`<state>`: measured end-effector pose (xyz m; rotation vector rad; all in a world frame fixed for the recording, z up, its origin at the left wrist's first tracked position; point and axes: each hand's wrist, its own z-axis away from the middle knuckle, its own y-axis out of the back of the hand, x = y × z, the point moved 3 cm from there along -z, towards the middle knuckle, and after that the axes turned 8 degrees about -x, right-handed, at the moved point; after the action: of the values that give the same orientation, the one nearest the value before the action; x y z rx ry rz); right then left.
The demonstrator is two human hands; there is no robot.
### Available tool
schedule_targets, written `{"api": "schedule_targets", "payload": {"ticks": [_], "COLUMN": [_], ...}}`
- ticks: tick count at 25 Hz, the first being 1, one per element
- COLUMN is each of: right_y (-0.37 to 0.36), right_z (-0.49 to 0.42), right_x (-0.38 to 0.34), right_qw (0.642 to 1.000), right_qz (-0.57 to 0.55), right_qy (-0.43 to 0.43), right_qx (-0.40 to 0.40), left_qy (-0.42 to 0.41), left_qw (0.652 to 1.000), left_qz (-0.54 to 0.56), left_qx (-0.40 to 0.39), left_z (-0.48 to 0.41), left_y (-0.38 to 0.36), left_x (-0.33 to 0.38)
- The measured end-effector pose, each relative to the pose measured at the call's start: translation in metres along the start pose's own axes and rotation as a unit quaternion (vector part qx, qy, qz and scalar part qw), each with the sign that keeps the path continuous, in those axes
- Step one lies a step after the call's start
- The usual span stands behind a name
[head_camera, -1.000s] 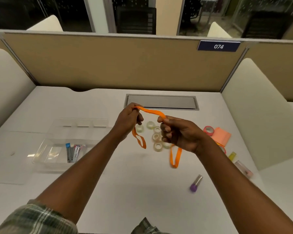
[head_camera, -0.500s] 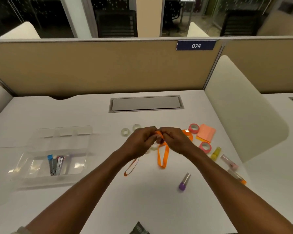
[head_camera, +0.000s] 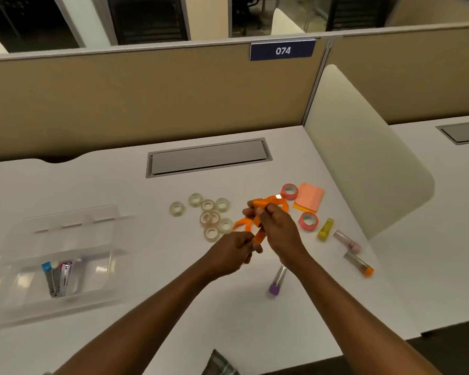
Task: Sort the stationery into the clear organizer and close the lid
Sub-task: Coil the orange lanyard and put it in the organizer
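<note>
Both hands hold an orange ribbon [head_camera: 266,205] above the middle of the white desk [head_camera: 119,185]. My right hand [head_camera: 278,226] pinches its bunched upper loops; my left hand [head_camera: 234,250] grips the lower end just below. The clear organizer [head_camera: 57,266] sits open at the left, with a blue-capped tube and metal clips in one compartment. Several clear tape rolls [head_camera: 210,217] lie just left of my hands. Two pink tape rolls [head_camera: 289,190], orange sticky notes [head_camera: 310,197] and small tubes, yellow [head_camera: 325,230] and purple-capped [head_camera: 275,284] among them, lie to the right.
A grey cable hatch [head_camera: 209,158] is set into the desk behind the items. A tan partition with the label 074 [head_camera: 282,51] closes the back, and a cream divider panel [head_camera: 363,158] stands at the right. The desk's front edge runs close to my arms.
The ribbon, stretched out between my raised hands a second ago, is now gathered into a small bunch. My hands have come together and lowered. The view has shifted right.
</note>
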<state>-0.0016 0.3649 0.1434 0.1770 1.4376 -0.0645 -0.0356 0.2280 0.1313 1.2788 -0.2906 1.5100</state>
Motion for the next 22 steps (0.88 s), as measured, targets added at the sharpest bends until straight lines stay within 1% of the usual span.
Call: {"api": "schedule_targets", "payload": {"ticks": [1, 2, 3, 6, 8, 9, 11, 12, 13, 15, 16, 17, 18, 19, 20, 21, 22], "right_y": [0.003, 0.004, 0.008, 0.016, 0.021, 0.025, 0.033, 0.038, 0.044, 0.055, 0.061, 0.067, 0.074, 0.08, 0.084, 0.088, 0.091], "right_z": [0.005, 0.011, 0.016, 0.027, 0.03, 0.032, 0.036, 0.038, 0.038, 0.038, 0.038, 0.038, 0.039, 0.042, 0.045, 0.048, 0.051], "right_x": [0.01, 0.019, 0.026, 0.039, 0.05, 0.055, 0.066, 0.07, 0.074, 0.081, 0.084, 0.087, 0.092, 0.095, 0.098, 0.1, 0.1], "right_qw": [0.993, 0.981, 0.975, 0.983, 0.974, 0.967, 0.959, 0.958, 0.959, 0.958, 0.956, 0.953, 0.951, 0.951, 0.951, 0.95, 0.948], "right_qz": [0.117, 0.191, 0.213, 0.134, 0.072, 0.03, -0.048, -0.057, -0.044, 0.013, 0.044, 0.066, 0.071, 0.058, 0.035, 0.012, -0.007], "right_qy": [0.008, 0.007, -0.008, -0.104, -0.206, -0.243, -0.267, -0.267, -0.27, -0.284, -0.29, -0.293, -0.295, -0.297, -0.298, -0.302, -0.305], "right_qx": [-0.017, -0.043, -0.058, -0.064, -0.066, -0.073, -0.087, -0.084, -0.071, -0.026, 0.003, 0.031, 0.05, 0.063, 0.073, 0.082, 0.088], "left_qy": [-0.004, -0.008, -0.011, -0.02, -0.011, 0.0, 0.014, 0.012, 0.01, 0.017, 0.024, 0.032, 0.032, 0.04, 0.043, 0.039, 0.022], "left_qw": [1.0, 0.999, 0.999, 0.994, 0.99, 0.989, 0.991, 0.993, 0.996, 0.998, 0.998, 0.996, 0.983, 0.956, 0.925, 0.892, 0.872], "left_qz": [-0.02, -0.036, -0.047, -0.084, -0.106, -0.105, -0.088, -0.075, -0.043, 0.028, 0.024, -0.026, -0.141, -0.263, -0.362, -0.442, -0.483], "left_qx": [0.003, 0.014, 0.025, 0.062, 0.093, 0.104, 0.101, 0.09, 0.072, 0.052, 0.058, 0.083, 0.113, 0.125, 0.108, 0.085, 0.077], "left_z": [-0.004, -0.009, -0.014, -0.026, -0.036, -0.042, -0.052, -0.058, -0.061, -0.068, -0.07, -0.072, -0.074, -0.074, -0.073, -0.071, -0.071], "left_y": [-0.004, -0.006, -0.008, -0.017, -0.024, -0.029, -0.038, -0.042, -0.047, -0.054, -0.056, -0.055, -0.053, -0.053, -0.053, -0.053, -0.052], "left_x": [0.005, 0.008, 0.011, 0.009, 0.001, -0.003, -0.008, -0.01, -0.012, -0.024, -0.034, -0.047, -0.063, -0.078, -0.091, -0.101, -0.106]}}
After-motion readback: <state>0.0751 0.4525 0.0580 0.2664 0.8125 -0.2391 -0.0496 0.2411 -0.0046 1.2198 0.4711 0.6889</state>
